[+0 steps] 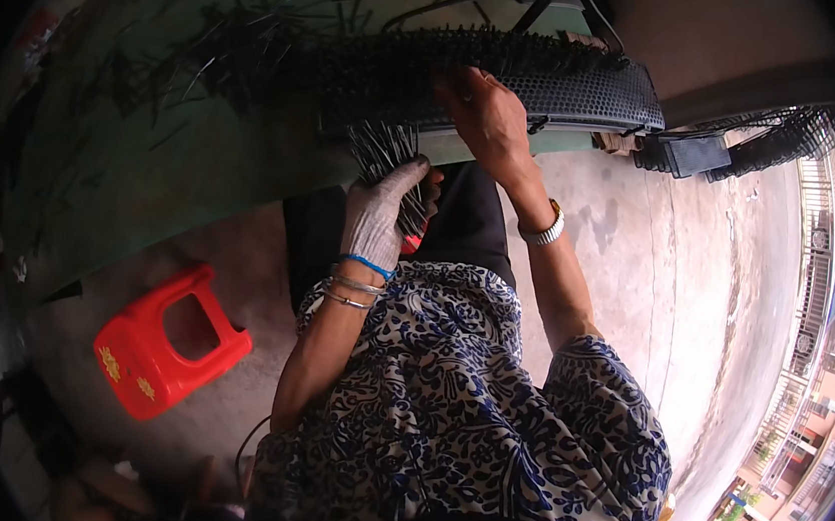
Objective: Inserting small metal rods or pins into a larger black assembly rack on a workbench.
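My left hand (pixel 382 207), in a pale knitted glove, grips a bundle of thin dark rods (pixel 380 148) by the table's near edge. The rods' upper ends fan out above the fingers. My right hand (pixel 491 119) is bare, with its fingers bent together against a long black perforated strip (pixel 594 94). Whatever is between those fingertips is too small or hidden to make out. Along the strip's far side, many short dark pins (pixel 439 42) stand up in a dense row. The strip curves across the table, and its left end fades into shadow.
Loose dark rods (pixel 242 48) lie scattered over the green table (pixel 177 152). A bent metal frame (pixel 537 11) stands behind the strip. A red plastic stool (pixel 140 375) sits on the concrete floor to the left. More black racks (pixel 786 140) are at the right, and a railing (pixel 814 269) runs farther off.
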Demonstrator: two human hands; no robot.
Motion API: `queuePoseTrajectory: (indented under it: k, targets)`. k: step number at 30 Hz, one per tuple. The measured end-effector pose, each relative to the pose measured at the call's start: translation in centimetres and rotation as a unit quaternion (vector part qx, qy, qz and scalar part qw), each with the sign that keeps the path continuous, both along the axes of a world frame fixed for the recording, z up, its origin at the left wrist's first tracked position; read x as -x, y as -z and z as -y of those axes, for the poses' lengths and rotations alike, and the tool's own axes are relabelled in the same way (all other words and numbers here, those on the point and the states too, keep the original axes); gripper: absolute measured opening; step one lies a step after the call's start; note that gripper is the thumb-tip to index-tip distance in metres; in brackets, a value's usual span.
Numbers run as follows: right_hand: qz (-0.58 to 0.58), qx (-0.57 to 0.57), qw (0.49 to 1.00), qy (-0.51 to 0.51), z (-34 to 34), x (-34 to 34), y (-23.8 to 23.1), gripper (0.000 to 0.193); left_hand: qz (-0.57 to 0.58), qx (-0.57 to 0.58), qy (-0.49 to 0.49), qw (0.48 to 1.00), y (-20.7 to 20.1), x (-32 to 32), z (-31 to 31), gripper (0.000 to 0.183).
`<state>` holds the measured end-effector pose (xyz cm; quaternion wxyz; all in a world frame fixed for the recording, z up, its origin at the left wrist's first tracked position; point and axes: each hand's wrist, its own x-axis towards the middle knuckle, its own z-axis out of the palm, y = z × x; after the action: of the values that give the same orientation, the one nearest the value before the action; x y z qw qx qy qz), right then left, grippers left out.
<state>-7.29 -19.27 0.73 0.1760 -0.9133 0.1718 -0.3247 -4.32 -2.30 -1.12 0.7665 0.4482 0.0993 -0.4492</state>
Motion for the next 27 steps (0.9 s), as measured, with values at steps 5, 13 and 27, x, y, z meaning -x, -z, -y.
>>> queuePoseTrajectory:
  k: [5, 13, 27]
  targets:
    - [-0.131, -0.375, 0.9, -0.177, -0.8, 2.0, -0.8, 0.013, 0.043, -0.02, 0.007, 0.999, -0.8, 0.2, -0.1, 0.016]
    - [0.141, -0.172, 0.975, -0.009, -0.1, 0.5, -0.9, 0.006, -0.064, 0.035, -0.025, 0.997, 0.9, -0.6, 0.2, 0.017]
    - [0.126, -0.138, 0.982, -0.015, -0.2, -1.1, 0.7, 0.003, -0.022, 0.044, -0.016, 0.999, 0.4, -0.2, -0.4, 0.018]
